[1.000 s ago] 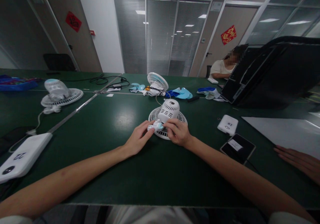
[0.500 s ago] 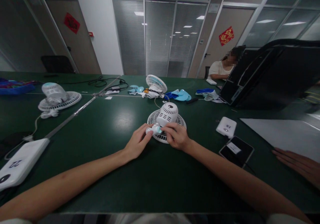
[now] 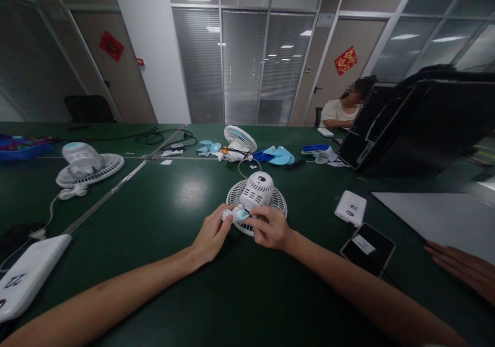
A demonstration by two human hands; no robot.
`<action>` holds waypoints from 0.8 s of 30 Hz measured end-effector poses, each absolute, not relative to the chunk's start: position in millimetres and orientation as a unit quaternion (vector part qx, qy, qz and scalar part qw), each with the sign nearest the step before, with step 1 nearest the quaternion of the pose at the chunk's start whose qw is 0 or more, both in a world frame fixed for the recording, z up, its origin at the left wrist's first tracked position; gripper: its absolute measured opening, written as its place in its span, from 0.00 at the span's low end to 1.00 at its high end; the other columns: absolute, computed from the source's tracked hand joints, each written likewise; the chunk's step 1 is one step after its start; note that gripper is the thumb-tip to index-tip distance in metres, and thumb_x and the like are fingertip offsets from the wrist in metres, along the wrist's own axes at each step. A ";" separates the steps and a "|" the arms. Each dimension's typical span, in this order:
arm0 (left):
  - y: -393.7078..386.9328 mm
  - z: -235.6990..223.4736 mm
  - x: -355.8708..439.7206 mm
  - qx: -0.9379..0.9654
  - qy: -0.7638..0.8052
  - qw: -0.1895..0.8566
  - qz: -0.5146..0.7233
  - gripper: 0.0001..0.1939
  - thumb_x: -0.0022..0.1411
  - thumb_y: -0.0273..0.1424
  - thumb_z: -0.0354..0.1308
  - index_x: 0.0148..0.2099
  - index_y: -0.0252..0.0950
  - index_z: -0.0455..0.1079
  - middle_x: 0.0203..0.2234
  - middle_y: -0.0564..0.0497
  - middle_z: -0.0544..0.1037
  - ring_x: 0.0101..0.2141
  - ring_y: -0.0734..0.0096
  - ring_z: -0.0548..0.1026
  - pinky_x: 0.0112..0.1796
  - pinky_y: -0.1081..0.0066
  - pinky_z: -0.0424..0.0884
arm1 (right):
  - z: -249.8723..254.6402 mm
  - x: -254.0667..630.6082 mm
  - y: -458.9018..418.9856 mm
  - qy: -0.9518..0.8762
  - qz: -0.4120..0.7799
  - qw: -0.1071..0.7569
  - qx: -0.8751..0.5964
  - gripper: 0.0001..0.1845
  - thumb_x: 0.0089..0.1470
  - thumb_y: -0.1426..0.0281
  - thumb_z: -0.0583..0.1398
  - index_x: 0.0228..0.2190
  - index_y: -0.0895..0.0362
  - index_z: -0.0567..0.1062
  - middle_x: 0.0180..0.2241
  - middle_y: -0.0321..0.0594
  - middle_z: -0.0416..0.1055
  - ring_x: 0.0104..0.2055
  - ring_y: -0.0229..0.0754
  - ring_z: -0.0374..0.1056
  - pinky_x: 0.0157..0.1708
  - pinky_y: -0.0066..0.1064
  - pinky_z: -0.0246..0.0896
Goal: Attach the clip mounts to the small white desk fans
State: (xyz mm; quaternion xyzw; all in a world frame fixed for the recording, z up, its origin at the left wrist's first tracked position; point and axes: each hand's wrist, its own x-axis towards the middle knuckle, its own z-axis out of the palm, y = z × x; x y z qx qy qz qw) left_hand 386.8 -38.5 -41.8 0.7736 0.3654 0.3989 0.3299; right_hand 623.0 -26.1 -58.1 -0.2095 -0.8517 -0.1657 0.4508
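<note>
A small white fan lies grille-down on the green table, its rounded motor housing point(image 3: 256, 188) on top and the slotted grille point(image 3: 281, 198) spread beneath. On its near side is a small white clip-like part point(image 3: 231, 214) with a light-blue knob point(image 3: 243, 215) at its right end. My left hand point(image 3: 212, 234) is closed on the white part between thumb and fingers. From the right, my right hand point(image 3: 273, 228) pinches at the blue knob; its fingertips partly cover the knob and the grille's edge.
Behind stands another fan point(image 3: 240, 139) among light-blue blades point(image 3: 281, 155). A third fan point(image 3: 89, 165) and a white power bank point(image 3: 33, 275) are at left. At right lie a second power bank point(image 3: 351, 208), a black device point(image 3: 368, 248) and another person's hand point(image 3: 462, 269).
The view has tilted up slightly, so everything sits lower. My right fingers have shifted a little around the blue knob; my left hand keeps its grip on the white part.
</note>
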 end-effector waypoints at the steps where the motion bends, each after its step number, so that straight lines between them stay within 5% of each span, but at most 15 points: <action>1: -39.3 -40.8 386.6 0.777 0.363 0.325 0.399 0.21 0.76 0.40 0.43 0.56 0.36 0.71 0.43 0.44 0.76 0.42 0.60 0.74 0.44 0.65 0.71 | -58.0 623.2 -26.1 -0.851 -0.164 0.452 -0.210 0.20 0.54 0.76 0.58 0.48 0.53 0.77 0.42 0.43 0.72 0.38 0.42 0.72 0.36 0.34 0.74; 24: -44.5 -54.4 378.6 0.795 0.378 0.259 0.398 0.21 0.73 0.40 0.50 0.61 0.37 0.70 0.51 0.45 0.76 0.46 0.59 0.75 0.44 0.65 0.71 | -62.5 623.9 -33.8 -0.852 -0.183 0.444 -0.210 0.22 0.56 0.77 0.56 0.51 0.56 0.75 0.47 0.47 0.72 0.43 0.44 0.74 0.38 0.35 0.76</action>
